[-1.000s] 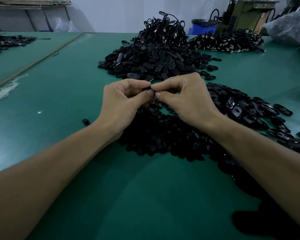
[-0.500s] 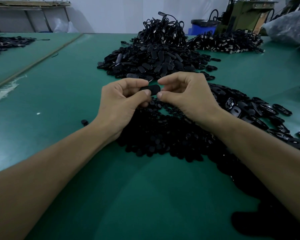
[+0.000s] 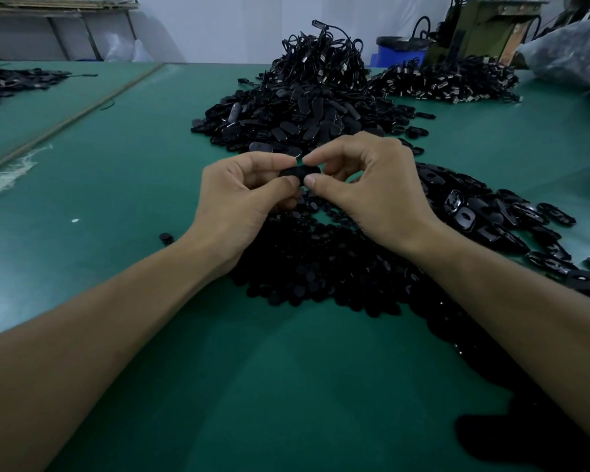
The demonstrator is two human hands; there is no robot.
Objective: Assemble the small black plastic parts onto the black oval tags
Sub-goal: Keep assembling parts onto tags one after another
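My left hand [image 3: 239, 202] and my right hand [image 3: 372, 195] meet above the green table [image 3: 116, 185], and both pinch one black oval tag [image 3: 298, 172] between thumb and forefinger. The tag lies flat and level between the fingertips. Any small part on it is hidden by my fingers. Under my hands spreads a heap of small black plastic parts [image 3: 321, 267]. To the right lies a spread of open black oval tags [image 3: 484, 219].
A big pile of black oval pieces [image 3: 286, 120] sits just beyond my hands, with a mound of looped black cords [image 3: 321, 63] behind it. Another pile of parts [image 3: 447, 80] lies at the back right. One stray black part [image 3: 166, 238] rests left of my wrist.
The tag turned from edge-on to flat and level between my fingertips. Both hands stayed close together in nearly the same place.
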